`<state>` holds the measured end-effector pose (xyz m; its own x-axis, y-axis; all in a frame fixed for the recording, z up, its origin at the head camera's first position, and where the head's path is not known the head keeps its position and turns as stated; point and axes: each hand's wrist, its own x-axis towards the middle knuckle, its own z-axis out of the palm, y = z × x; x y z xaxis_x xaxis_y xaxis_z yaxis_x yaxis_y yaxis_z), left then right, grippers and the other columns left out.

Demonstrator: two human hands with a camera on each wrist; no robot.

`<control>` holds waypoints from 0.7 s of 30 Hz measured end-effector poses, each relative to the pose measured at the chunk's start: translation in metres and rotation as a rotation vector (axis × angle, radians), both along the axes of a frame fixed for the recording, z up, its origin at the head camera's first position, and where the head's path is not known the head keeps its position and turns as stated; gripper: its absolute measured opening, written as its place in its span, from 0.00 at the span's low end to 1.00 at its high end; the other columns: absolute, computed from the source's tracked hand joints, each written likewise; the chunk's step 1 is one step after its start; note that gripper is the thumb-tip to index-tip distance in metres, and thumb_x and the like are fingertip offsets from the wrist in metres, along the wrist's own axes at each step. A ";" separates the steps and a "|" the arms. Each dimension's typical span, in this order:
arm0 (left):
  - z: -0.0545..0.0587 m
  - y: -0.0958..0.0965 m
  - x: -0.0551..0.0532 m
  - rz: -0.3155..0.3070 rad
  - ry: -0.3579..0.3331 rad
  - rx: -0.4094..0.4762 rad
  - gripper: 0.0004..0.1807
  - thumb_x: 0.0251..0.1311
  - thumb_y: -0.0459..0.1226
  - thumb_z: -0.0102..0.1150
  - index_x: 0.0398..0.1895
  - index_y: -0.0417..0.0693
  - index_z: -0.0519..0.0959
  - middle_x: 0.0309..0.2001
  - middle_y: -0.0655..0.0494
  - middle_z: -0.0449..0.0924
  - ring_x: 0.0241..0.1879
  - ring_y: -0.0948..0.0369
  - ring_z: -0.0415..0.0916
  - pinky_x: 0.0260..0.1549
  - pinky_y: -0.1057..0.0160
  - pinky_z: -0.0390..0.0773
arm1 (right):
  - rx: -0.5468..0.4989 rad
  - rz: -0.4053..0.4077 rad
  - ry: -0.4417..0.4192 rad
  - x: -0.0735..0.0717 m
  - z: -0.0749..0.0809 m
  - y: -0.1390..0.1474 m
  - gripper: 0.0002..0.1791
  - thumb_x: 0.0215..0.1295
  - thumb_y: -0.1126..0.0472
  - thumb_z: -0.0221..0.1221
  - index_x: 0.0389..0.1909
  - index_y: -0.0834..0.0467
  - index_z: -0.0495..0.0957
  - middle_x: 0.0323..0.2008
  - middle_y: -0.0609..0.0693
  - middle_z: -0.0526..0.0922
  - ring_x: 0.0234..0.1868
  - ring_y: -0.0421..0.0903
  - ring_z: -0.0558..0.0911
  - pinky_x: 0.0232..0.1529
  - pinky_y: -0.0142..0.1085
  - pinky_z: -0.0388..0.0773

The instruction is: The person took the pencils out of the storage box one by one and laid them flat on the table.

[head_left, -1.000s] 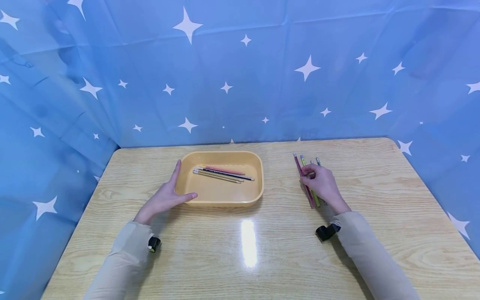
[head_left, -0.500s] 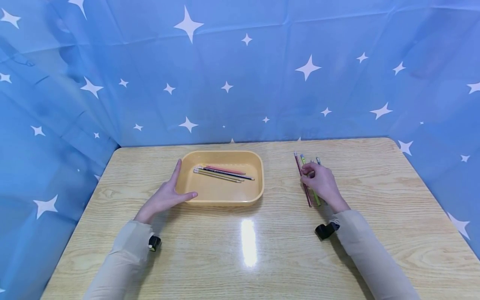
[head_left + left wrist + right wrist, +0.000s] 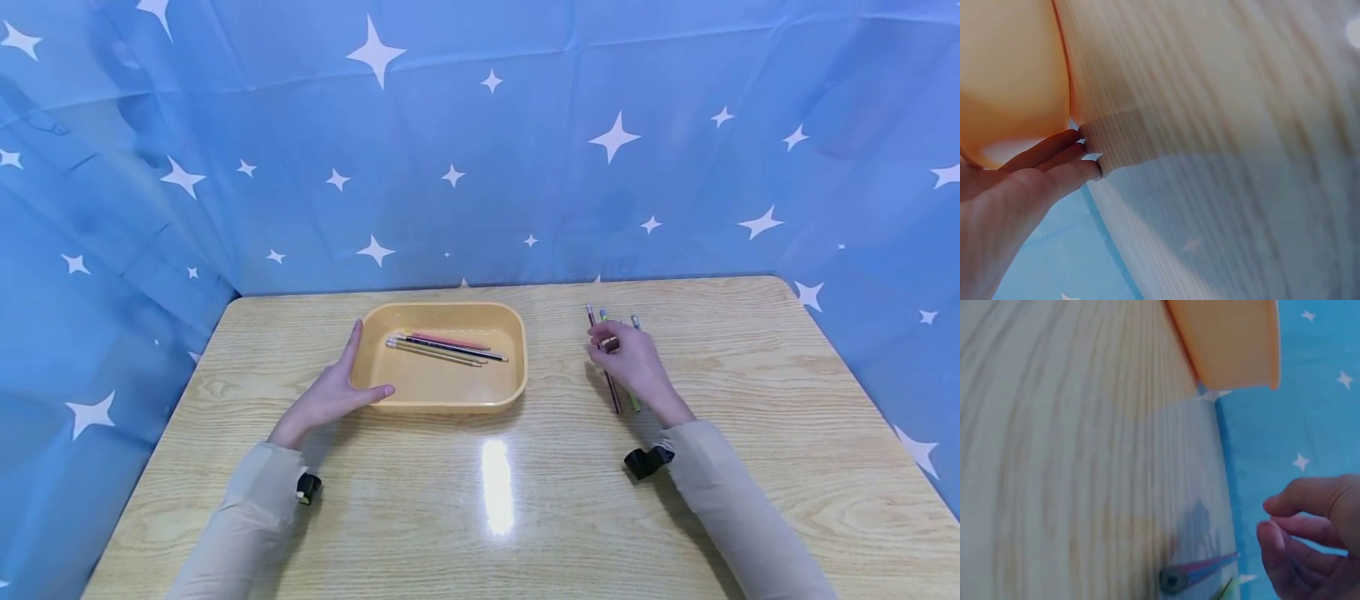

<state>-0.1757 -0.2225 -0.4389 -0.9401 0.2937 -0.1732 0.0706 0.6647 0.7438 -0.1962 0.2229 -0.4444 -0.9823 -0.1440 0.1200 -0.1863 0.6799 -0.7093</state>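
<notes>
My left hand (image 3: 330, 396) rests at the left end of a yellow-orange plastic tray (image 3: 442, 400), fingers spread along the outer wall and thumb over the front rim. In the left wrist view the fingers (image 3: 1054, 153) lie straight beside the tray wall (image 3: 1013, 69). My right hand (image 3: 633, 362) hovers over several pencils on the table, among them a maroon pencil (image 3: 612, 392), a green pencil (image 3: 634, 402) and a blue pencil (image 3: 635, 322). Thumb and forefinger stand slightly apart in the right wrist view, and nothing shows between them. The hand hides the pencils' middles.
Inside the tray lie a pink pencil (image 3: 450, 340), a dark pencil (image 3: 457, 348) and gold pencils (image 3: 435, 353). A wood-grain table (image 3: 562, 500) carries everything. Behind it hangs a blue star-patterned cloth (image 3: 480, 208). Black cameras sit at both wrists.
The maroon pencil's near end has shifted left, away from the green one. My right hand has moved slightly left and its fingertips have parted from the pencil. The left hand stays put.
</notes>
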 end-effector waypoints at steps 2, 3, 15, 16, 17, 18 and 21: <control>0.000 0.000 0.000 0.001 -0.002 0.002 0.64 0.55 0.53 0.67 0.76 0.55 0.25 0.73 0.31 0.41 0.65 0.33 0.56 0.60 0.38 0.61 | -0.014 0.019 -0.011 0.000 0.001 -0.004 0.14 0.64 0.68 0.59 0.49 0.68 0.78 0.38 0.58 0.82 0.36 0.54 0.82 0.31 0.41 0.79; 0.000 0.000 0.000 -0.002 -0.001 0.003 0.64 0.56 0.53 0.67 0.76 0.55 0.25 0.73 0.31 0.40 0.65 0.33 0.56 0.60 0.38 0.60 | -0.022 0.030 -0.020 -0.001 0.002 -0.005 0.14 0.64 0.68 0.60 0.50 0.68 0.78 0.38 0.58 0.82 0.37 0.54 0.81 0.31 0.41 0.79; 0.000 0.000 0.001 -0.003 0.005 0.003 0.64 0.56 0.54 0.66 0.76 0.54 0.24 0.73 0.30 0.41 0.64 0.32 0.56 0.60 0.37 0.60 | -0.101 0.148 -0.028 -0.006 0.008 -0.033 0.14 0.61 0.69 0.62 0.48 0.67 0.79 0.38 0.57 0.83 0.37 0.52 0.83 0.37 0.42 0.80; 0.000 0.000 0.001 -0.003 0.004 0.004 0.64 0.56 0.54 0.66 0.76 0.55 0.24 0.73 0.30 0.40 0.64 0.32 0.56 0.60 0.37 0.60 | -0.109 0.155 -0.033 -0.006 0.009 -0.035 0.14 0.61 0.69 0.62 0.48 0.67 0.79 0.38 0.57 0.83 0.37 0.52 0.83 0.37 0.42 0.80; 0.000 0.000 0.001 -0.004 0.004 0.005 0.64 0.56 0.54 0.66 0.76 0.55 0.24 0.73 0.31 0.40 0.64 0.32 0.56 0.60 0.37 0.60 | -0.115 0.157 -0.041 -0.006 0.010 -0.038 0.14 0.60 0.69 0.63 0.48 0.67 0.79 0.38 0.56 0.83 0.37 0.51 0.82 0.37 0.42 0.80; 0.000 0.000 0.001 -0.004 0.004 0.006 0.64 0.56 0.54 0.66 0.76 0.55 0.24 0.73 0.31 0.40 0.64 0.32 0.56 0.60 0.37 0.60 | -0.120 0.163 -0.049 -0.007 0.011 -0.040 0.14 0.61 0.69 0.62 0.48 0.67 0.79 0.39 0.56 0.83 0.37 0.51 0.82 0.38 0.42 0.80; 0.000 0.000 0.001 -0.004 0.002 0.011 0.64 0.56 0.53 0.66 0.76 0.56 0.24 0.73 0.32 0.39 0.65 0.32 0.55 0.60 0.38 0.60 | -0.136 0.175 -0.050 -0.007 0.012 -0.046 0.15 0.60 0.70 0.62 0.48 0.68 0.79 0.39 0.56 0.83 0.37 0.51 0.82 0.38 0.41 0.81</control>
<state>-0.1749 -0.2226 -0.4390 -0.9393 0.2991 -0.1680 0.0745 0.6558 0.7512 -0.2032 0.1771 -0.4322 -0.9488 -0.2989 0.1018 -0.2556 0.5376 -0.8035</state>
